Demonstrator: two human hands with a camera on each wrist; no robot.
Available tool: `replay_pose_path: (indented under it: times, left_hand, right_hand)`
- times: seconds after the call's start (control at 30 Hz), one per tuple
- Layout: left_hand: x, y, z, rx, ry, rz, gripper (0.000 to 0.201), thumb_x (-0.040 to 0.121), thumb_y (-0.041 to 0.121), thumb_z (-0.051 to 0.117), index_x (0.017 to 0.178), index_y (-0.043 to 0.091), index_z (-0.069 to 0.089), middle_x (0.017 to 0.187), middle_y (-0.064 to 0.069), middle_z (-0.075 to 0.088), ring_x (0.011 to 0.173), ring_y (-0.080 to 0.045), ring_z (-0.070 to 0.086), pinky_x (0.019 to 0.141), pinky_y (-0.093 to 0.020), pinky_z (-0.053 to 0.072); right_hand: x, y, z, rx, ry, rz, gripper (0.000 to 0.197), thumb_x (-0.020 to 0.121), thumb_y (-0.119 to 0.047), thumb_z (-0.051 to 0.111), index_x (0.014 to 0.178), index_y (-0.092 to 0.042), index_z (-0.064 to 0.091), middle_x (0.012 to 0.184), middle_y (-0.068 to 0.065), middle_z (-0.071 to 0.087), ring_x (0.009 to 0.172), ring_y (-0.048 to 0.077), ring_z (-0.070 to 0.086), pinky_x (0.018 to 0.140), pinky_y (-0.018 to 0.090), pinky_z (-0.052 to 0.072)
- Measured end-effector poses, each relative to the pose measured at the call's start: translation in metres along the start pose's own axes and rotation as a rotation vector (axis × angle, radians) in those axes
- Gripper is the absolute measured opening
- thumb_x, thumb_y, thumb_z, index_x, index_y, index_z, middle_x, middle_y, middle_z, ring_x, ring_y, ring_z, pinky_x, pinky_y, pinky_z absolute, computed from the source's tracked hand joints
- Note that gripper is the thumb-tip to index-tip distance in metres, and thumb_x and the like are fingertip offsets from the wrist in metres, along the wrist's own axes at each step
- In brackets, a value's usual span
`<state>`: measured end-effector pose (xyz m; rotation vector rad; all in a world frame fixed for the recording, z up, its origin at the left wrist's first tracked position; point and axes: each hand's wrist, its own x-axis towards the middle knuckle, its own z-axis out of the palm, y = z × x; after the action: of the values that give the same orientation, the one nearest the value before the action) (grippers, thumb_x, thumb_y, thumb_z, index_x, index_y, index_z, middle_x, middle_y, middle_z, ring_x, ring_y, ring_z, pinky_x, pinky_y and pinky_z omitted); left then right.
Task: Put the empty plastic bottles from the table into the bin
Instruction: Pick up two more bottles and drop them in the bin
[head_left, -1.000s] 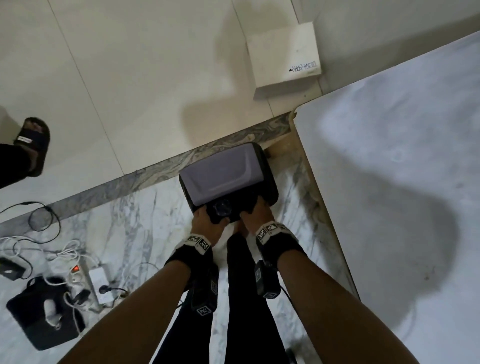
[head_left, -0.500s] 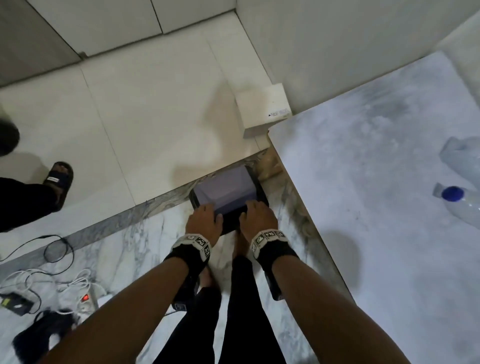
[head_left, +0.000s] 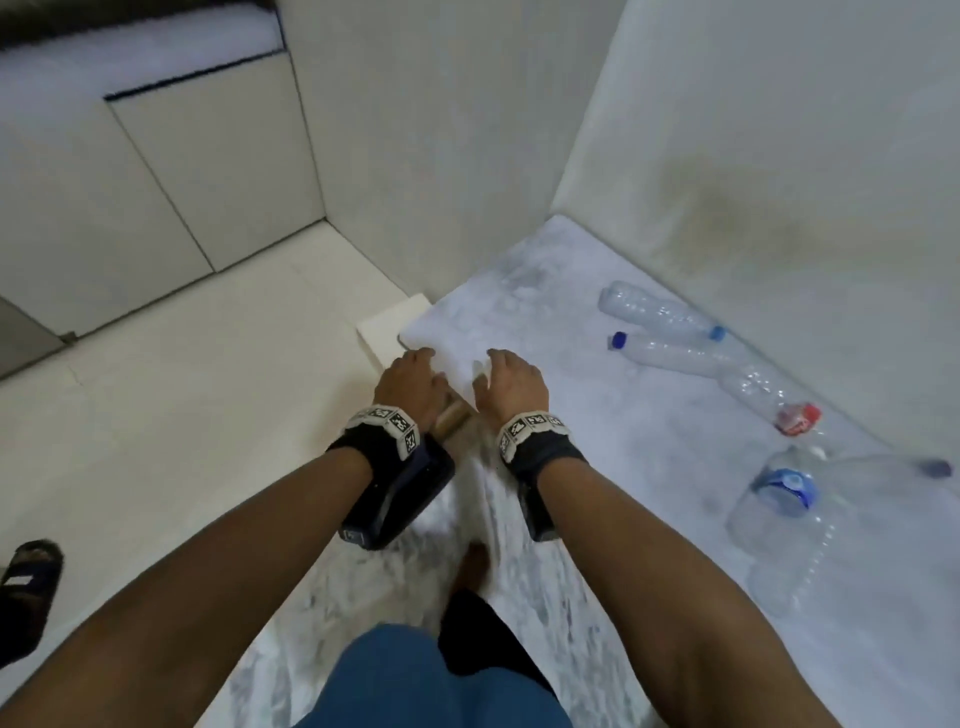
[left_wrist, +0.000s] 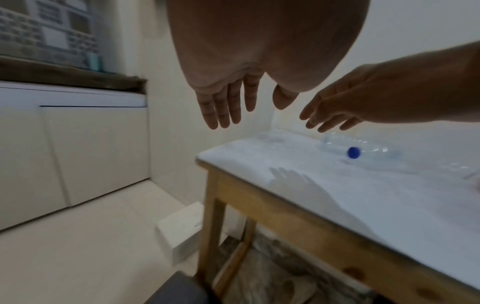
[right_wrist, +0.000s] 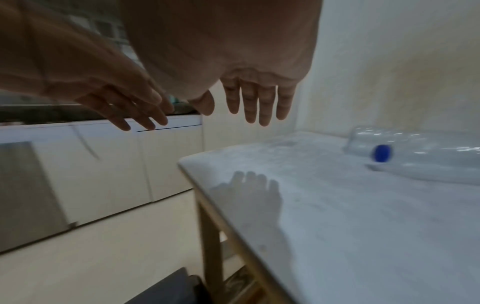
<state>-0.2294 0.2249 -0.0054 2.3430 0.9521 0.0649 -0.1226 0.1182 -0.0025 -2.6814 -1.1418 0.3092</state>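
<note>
Several empty clear plastic bottles lie on the white marble table near the wall. One has a blue cap, one a red label, and a large one a blue label. The dark grey bin stands on the floor at the table's left edge, mostly hidden under my left wrist. My left hand and right hand hover side by side over the table's near corner, fingers straight and empty. The blue-capped bottle lies ahead and to the right of my right hand.
A white box sits on the floor beyond the table corner. White cabinets line the far left. The table has a wooden frame. Another person's sandalled foot is at the left edge. My own foot stands by the bin.
Both hands have let go of the bin lid and risen forward to the table corner. The view has lifted, bringing the bottles into sight.
</note>
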Motion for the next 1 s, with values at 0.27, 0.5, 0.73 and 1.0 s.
replay_pose_path:
  times: [0.27,0.5,0.73,1.0]
  left_hand:
    - [0.017,0.131,0.061,-0.021,-0.161,0.289,0.045,0.092,0.028,0.047,0.134,0.013,0.044,0.133,-0.013,0.052,0.122,-0.031,0.05,0.101,-0.044,0.042]
    - [0.037,0.239,0.138,-0.027,-0.312,0.426,0.044,0.092,0.026,0.05,0.133,0.012,0.045,0.138,-0.011,0.05,0.123,-0.029,0.051,0.104,-0.044,0.04]
    - [0.014,0.327,0.24,0.005,-0.563,0.506,0.046,0.091,0.027,0.051,0.134,0.013,0.044,0.135,-0.012,0.051,0.123,-0.029,0.05,0.105,-0.04,0.04]
    - [-0.026,0.389,0.318,-0.035,-0.688,0.324,0.072,0.076,0.035,0.072,0.13,0.001,0.04,0.13,-0.022,0.048,0.118,-0.037,0.051,0.096,-0.041,0.045]
  right_hand:
    - [-0.05,0.156,-0.05,0.027,0.178,0.436,0.046,0.096,-0.028,0.044,0.137,-0.007,0.043,0.138,0.014,0.051,0.123,0.032,0.05,0.102,0.04,0.036]
    - [-0.103,0.29,-0.062,0.029,0.292,0.817,0.048,0.095,-0.029,0.044,0.136,-0.004,0.043,0.134,0.017,0.052,0.123,0.036,0.048,0.1,0.046,0.04]
    - [-0.165,0.38,-0.055,0.087,0.252,1.129,0.054,0.093,-0.03,0.05,0.139,-0.006,0.037,0.136,0.017,0.047,0.125,0.035,0.044,0.101,0.043,0.036]
    - [-0.212,0.402,-0.037,0.459,0.159,1.215,0.068,0.093,-0.048,0.047,0.147,-0.013,0.023,0.14,0.017,0.044,0.122,0.034,0.052,0.097,0.044,0.043]
